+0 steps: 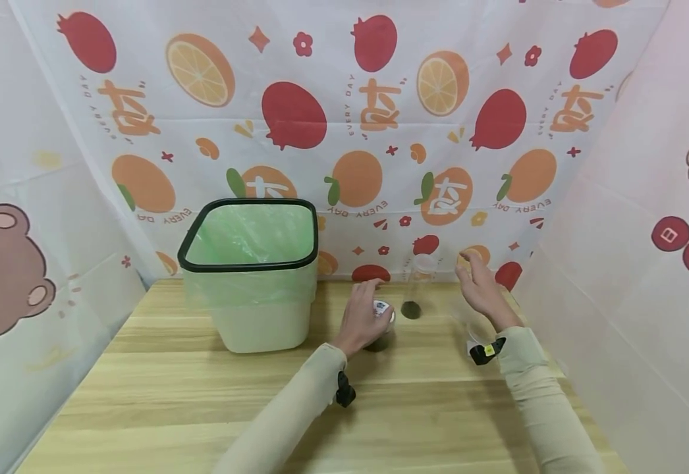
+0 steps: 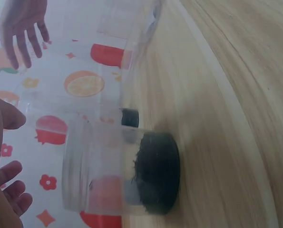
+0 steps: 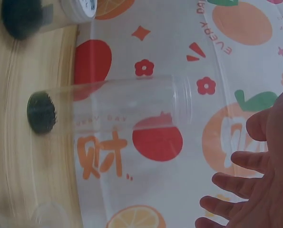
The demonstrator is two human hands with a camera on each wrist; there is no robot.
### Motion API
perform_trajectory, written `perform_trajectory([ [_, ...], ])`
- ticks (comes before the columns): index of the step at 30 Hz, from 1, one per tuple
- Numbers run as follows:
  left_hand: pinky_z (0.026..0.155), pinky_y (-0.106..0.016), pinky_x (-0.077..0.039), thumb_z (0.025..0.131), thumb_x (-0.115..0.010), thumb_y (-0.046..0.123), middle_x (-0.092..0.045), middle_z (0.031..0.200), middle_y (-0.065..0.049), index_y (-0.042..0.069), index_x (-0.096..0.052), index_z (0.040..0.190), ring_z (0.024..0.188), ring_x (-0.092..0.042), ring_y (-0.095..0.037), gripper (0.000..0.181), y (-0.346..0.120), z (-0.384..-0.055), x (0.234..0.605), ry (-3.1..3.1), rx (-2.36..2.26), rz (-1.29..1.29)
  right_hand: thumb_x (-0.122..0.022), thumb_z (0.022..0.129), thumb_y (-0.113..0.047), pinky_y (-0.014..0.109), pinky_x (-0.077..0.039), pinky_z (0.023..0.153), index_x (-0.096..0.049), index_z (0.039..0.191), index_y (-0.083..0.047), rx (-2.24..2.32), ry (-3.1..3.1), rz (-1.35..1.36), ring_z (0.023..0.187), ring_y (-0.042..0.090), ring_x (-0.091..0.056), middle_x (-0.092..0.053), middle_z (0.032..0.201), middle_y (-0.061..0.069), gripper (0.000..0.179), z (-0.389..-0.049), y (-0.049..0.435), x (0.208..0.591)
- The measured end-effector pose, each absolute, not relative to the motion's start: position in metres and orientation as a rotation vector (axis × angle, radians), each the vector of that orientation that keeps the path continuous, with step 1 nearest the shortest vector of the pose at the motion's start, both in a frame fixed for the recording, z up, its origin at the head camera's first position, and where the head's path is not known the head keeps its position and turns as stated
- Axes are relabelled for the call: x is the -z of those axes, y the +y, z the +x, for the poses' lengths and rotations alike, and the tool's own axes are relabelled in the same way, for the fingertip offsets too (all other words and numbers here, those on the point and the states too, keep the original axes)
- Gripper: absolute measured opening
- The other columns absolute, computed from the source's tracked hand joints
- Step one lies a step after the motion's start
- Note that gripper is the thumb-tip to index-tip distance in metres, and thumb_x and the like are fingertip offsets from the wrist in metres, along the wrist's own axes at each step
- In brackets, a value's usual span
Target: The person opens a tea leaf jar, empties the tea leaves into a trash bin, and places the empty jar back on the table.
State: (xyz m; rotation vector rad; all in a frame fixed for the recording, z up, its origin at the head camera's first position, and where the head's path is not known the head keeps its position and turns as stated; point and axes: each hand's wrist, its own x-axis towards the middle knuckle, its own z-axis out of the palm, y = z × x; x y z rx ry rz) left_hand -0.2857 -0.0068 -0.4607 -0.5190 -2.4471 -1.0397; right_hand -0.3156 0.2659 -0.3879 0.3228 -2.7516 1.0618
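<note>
My left hand [image 1: 363, 319] is over a squat clear jar [image 2: 108, 171] with dark stuff at its bottom and a printed white lid [image 1: 382, 308]. In the left wrist view its thumb and loosely bent fingers [image 2: 16, 190] stay apart from the jar's top. Behind it stands a tall, slim clear jar [image 3: 112, 107], upright, with a little dark matter [image 1: 411, 310] at the base. My right hand [image 1: 482, 289] is raised to the right of the tall jar, fingers spread, holding nothing. A faint clear container [image 1: 468, 332] stands below that hand, partly behind the wrist camera.
A pale green bin [image 1: 261, 322] with a black rim and green liner bag stands on the left of the wooden table [image 1: 202, 408]. A fruit-printed cloth [image 1: 332, 66] hangs right behind the table, and pale sheets [image 1: 629, 316] flank both sides.
</note>
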Motion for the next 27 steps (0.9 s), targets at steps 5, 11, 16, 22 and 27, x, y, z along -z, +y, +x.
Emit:
perform_trajectory([
  [5,0.102,-0.045,-0.05,0.086,-0.076,0.025,-0.061,0.135,-0.013,0.008,-0.052,0.138,0.124,-0.053,-0.03,0.06,-0.016,-0.279,0.46,-2.474,1.039,-0.516,-0.031,0.11,-0.036,0.064,-0.026,0.121,-0.025,0.158,-0.003,-1.112,-2.757,0.353,0.151,0.046,-0.028,-0.027,0.163,0.026,0.059,-0.32,0.257,0.389],
  [11,0.105,-0.049,-0.047,0.085,-0.076,0.027,-0.056,0.139,-0.019,0.004,-0.048,0.142,0.126,-0.051,-0.033,0.067,-0.022,-0.273,0.465,-2.498,1.038,-0.543,-0.032,0.111,-0.035,0.064,-0.026,0.121,-0.024,0.159,-0.005,-1.149,-2.769,0.369,0.152,0.045,-0.025,-0.026,0.165,0.023,0.057,-0.325,0.246,0.389],
  [16,0.108,-0.052,-0.045,0.087,-0.074,0.03,-0.051,0.142,-0.02,0.005,-0.043,0.146,0.13,-0.047,-0.034,0.072,-0.028,-0.266,0.467,-2.508,1.038,-0.553,-0.033,0.11,-0.04,0.064,-0.027,0.12,-0.019,0.161,-0.009,-1.182,-2.78,0.369,0.151,0.046,-0.026,-0.023,0.166,0.023,0.062,-0.329,0.237,0.39],
  [22,0.111,-0.053,-0.043,0.087,-0.076,0.03,-0.047,0.144,-0.018,0.008,-0.04,0.148,0.133,-0.044,-0.034,0.075,-0.036,-0.258,0.471,-2.507,1.074,-0.543,-0.035,0.109,-0.046,0.063,-0.03,0.119,-0.015,0.163,-0.011,-1.219,-2.769,0.351,0.149,0.047,-0.03,-0.025,0.164,0.024,0.067,-0.334,0.229,0.392],
  [27,0.112,-0.055,-0.043,0.086,-0.076,0.03,-0.047,0.145,-0.022,0.006,-0.039,0.149,0.135,-0.043,-0.036,0.077,-0.043,-0.252,0.479,-2.49,1.102,-0.56,-0.04,0.108,-0.045,0.063,-0.032,0.119,-0.014,0.162,-0.009,-1.268,-2.778,0.345,0.149,0.046,-0.031,-0.025,0.165,0.025,0.07,-0.339,0.222,0.397],
])
